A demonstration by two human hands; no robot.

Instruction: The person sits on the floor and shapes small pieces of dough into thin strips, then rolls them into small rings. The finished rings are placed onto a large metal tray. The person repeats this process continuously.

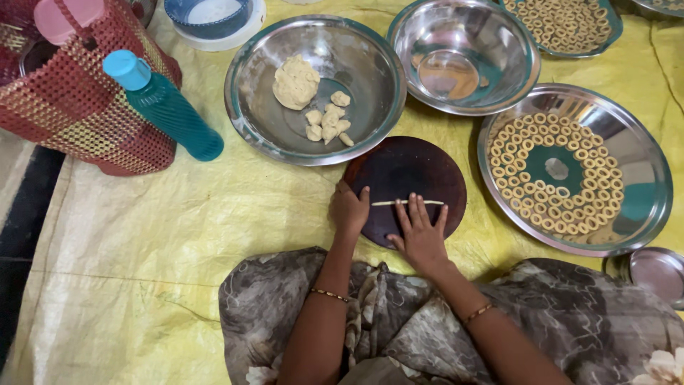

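Leftward, a teal bottle leans on a woven basket. Left hand, loosely curled and grasping nothing, steadies the dark round board at nine o'clock. Right hand, flat and released, presses the thin dough strand at centre; it looks soft, light, easily torn, best lifted by both ends.

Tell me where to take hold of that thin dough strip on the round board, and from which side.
Pinch the dough strip at its left end, coming from above. It lies flat and thin across the dark board, and the right hand covers its right half, so the bare left end is free. The left hand rests nearby.
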